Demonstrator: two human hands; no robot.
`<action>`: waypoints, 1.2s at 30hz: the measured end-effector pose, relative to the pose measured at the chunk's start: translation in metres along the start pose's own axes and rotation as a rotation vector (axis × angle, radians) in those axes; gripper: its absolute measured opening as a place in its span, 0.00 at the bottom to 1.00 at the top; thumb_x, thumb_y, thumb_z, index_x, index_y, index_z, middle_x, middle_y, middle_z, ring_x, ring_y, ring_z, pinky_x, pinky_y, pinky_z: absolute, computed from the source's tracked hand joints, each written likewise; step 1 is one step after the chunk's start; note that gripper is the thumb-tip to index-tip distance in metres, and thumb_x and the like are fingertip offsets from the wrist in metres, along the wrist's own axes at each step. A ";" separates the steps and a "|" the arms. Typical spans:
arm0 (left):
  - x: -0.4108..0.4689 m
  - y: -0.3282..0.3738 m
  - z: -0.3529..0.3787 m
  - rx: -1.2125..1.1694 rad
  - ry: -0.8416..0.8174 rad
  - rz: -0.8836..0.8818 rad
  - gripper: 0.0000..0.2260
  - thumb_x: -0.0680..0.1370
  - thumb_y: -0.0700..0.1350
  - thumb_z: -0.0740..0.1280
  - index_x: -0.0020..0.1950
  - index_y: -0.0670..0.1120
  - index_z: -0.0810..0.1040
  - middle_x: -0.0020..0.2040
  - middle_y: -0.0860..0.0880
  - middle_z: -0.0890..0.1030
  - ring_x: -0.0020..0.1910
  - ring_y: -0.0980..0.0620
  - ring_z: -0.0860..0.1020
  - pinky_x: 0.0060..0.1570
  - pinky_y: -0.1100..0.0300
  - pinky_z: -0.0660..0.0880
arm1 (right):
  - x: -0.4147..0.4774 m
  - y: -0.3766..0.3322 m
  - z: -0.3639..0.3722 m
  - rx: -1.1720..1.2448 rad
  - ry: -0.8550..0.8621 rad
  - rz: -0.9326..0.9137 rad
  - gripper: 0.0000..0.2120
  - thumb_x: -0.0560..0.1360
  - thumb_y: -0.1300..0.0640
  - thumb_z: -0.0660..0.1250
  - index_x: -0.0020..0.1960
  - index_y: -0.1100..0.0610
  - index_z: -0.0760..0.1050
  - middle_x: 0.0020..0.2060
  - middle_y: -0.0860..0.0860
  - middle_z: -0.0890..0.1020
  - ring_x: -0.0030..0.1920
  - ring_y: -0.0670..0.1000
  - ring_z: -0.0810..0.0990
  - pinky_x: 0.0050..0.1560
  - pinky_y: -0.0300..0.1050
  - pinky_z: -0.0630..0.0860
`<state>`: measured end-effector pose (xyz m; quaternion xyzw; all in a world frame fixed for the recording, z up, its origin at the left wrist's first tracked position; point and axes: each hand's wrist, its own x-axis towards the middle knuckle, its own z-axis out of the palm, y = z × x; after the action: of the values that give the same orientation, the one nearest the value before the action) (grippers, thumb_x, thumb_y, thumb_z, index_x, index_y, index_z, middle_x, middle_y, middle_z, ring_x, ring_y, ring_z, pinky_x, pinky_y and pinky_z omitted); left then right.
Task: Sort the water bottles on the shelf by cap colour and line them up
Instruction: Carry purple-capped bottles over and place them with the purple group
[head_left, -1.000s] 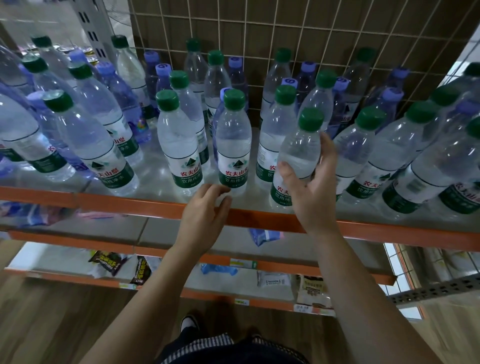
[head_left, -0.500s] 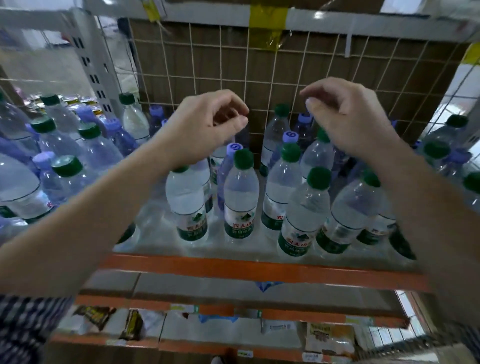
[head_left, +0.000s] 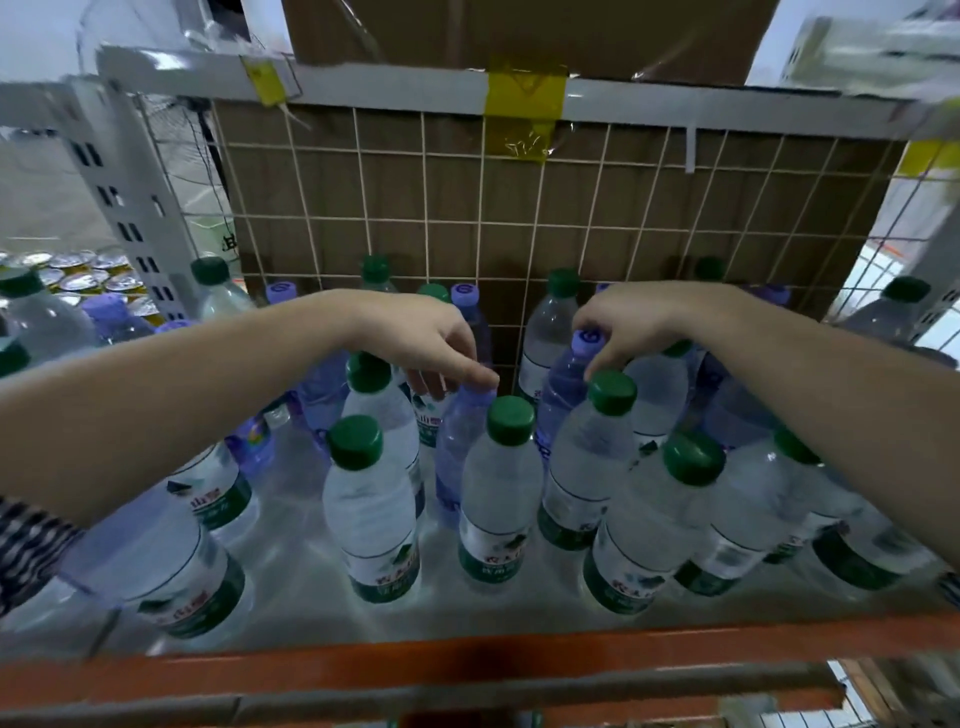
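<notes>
1. A purple-tinted bottle (head_left: 460, 447) stands just left of the frame's centre, in the second row of the shelf (head_left: 467, 660). Its top is covered by the curled fingers of the left hand (head_left: 431, 343), which grips it from above, so the cap itself is hidden.
2. A purple-capped bottle (head_left: 563, 395) stands right of centre. The right hand (head_left: 634, 322) pinches it at the cap, with the thumb and fingers closed round the cap's right side and the hand above and to the right of the bottle.
3. Both bottles are upright or nearly so. They stand close together, with a green cap between and in front of them.
4. Green-capped bottles (head_left: 510, 420) fill the front row across the lower half of the frame, packed close against the two gripped bottles.
5. More green and purple caps line the back, against a wire grid (head_left: 519, 208) backed with cardboard.
6. Yellow tape (head_left: 524, 98) sits on the top rail at upper centre. Cans (head_left: 78, 275) show at the left edge.
</notes>
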<state>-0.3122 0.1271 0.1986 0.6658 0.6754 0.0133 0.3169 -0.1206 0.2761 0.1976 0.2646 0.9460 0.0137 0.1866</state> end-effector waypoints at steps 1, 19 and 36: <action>-0.001 0.000 -0.001 -0.027 -0.004 0.032 0.21 0.73 0.60 0.68 0.55 0.45 0.80 0.47 0.48 0.84 0.44 0.54 0.84 0.45 0.60 0.82 | -0.001 0.001 0.000 0.023 0.011 -0.015 0.13 0.74 0.45 0.70 0.46 0.54 0.74 0.36 0.50 0.75 0.34 0.49 0.71 0.35 0.43 0.66; -0.026 0.009 -0.005 0.218 0.459 0.229 0.10 0.74 0.52 0.71 0.46 0.46 0.80 0.37 0.52 0.79 0.35 0.56 0.76 0.37 0.62 0.72 | -0.056 0.016 -0.030 0.641 0.547 -0.066 0.13 0.73 0.48 0.71 0.53 0.54 0.77 0.42 0.51 0.84 0.42 0.51 0.82 0.47 0.47 0.78; -0.144 0.113 -0.006 -1.034 1.232 0.528 0.11 0.83 0.48 0.58 0.56 0.40 0.69 0.43 0.42 0.81 0.39 0.47 0.82 0.39 0.54 0.80 | -0.142 -0.064 -0.095 1.580 0.936 -0.640 0.08 0.78 0.51 0.64 0.48 0.57 0.72 0.45 0.65 0.79 0.40 0.58 0.81 0.43 0.55 0.77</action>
<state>-0.2270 0.0113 0.3121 0.4468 0.4586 0.7546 0.1433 -0.0741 0.1555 0.3268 0.0117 0.6883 -0.5728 -0.4449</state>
